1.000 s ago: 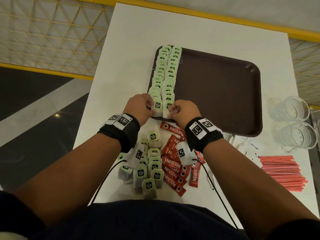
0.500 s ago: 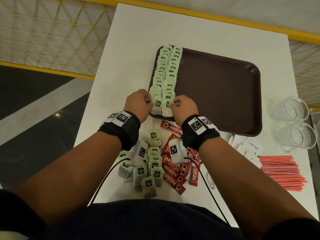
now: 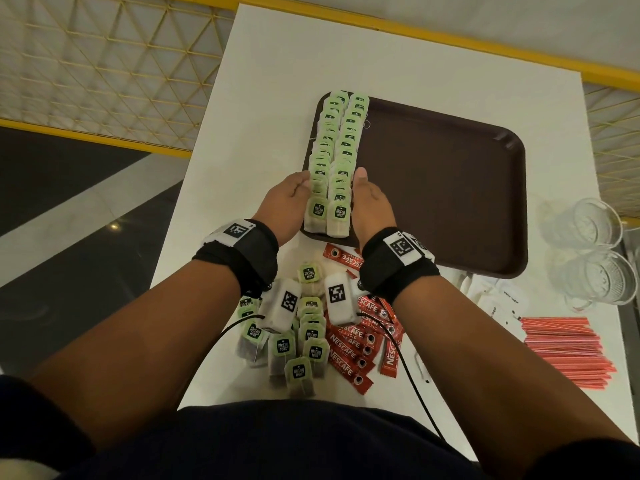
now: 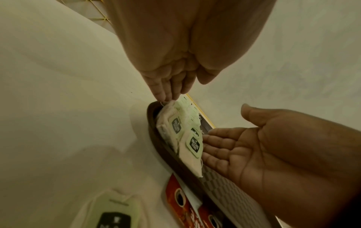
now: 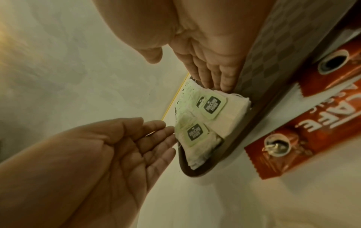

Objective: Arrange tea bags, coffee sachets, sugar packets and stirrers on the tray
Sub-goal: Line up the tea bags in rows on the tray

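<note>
We see two overlapping rows of green-tagged tea bags (image 3: 334, 157) along the brown tray's (image 3: 450, 188) left edge. More tea bags (image 3: 304, 344), red coffee sachets (image 3: 360, 344), white sugar packets (image 3: 498, 296) and red stirrers (image 3: 564, 351) lie on our bench (image 3: 284, 64).

Printed names on tea bag tags and coffee sachets

The green tags of the tea bags in rows (image 3: 332, 188) on the tray (image 3: 450, 188) read "McCoy teas", clearest on the two nearest tags; the loose tea bags (image 3: 301, 344) on the surface (image 3: 277, 64) carry the same words. The red coffee sachets (image 3: 349, 355) read "NESCAFE CLASSIC" in white. White blocks on the wristbands (image 3: 239, 232) bear black square code marks, with no letters. Print on the white sugar packets (image 3: 498, 299) is too small to read.
</note>
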Tool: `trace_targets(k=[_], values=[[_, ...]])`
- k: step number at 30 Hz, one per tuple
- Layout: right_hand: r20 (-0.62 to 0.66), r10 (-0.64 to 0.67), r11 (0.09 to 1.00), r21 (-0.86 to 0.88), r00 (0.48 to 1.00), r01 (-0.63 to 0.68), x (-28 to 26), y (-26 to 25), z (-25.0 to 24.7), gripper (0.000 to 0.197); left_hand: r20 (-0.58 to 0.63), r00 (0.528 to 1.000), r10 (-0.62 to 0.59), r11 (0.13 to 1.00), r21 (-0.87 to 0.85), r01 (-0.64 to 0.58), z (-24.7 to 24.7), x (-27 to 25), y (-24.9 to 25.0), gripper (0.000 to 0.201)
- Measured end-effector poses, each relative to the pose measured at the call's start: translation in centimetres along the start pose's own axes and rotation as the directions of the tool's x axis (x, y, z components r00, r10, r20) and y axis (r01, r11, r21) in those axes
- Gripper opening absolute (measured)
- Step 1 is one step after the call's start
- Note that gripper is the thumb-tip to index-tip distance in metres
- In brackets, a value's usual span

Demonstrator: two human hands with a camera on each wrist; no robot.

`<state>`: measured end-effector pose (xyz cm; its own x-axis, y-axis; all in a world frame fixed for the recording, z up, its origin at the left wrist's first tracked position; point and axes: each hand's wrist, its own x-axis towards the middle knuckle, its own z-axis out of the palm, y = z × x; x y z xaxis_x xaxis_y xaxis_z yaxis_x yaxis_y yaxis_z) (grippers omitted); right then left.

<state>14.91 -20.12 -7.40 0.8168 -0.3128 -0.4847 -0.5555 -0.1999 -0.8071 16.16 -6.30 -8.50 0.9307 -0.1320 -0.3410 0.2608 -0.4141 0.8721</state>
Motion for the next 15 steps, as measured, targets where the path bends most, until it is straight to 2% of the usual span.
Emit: trace_targets(k=[5,10,15], values=[[0.012,0.068,0.974,0.216,0.998,-0.069,0.1,0.1,-0.5,0.055,-0.030,0.998,-0.051,0.989,-0.140,0.046,-0.1,0.2,0.2,0.041],[0.038,0.057,0.985,0.163,0.998,-0.062,-0.1,0.2,0.3,0.066,0.022,0.997,-0.070,0.985,-0.154,0.072,0.1,0.4,0.5,0.043],[0.039,0.052,0.977,0.205,0.998,-0.059,-0.1,0.2,-1.0,0.052,-0.016,0.999,-0.034,0.989,-0.143,0.032,-0.6,0.0,0.6,0.039]])
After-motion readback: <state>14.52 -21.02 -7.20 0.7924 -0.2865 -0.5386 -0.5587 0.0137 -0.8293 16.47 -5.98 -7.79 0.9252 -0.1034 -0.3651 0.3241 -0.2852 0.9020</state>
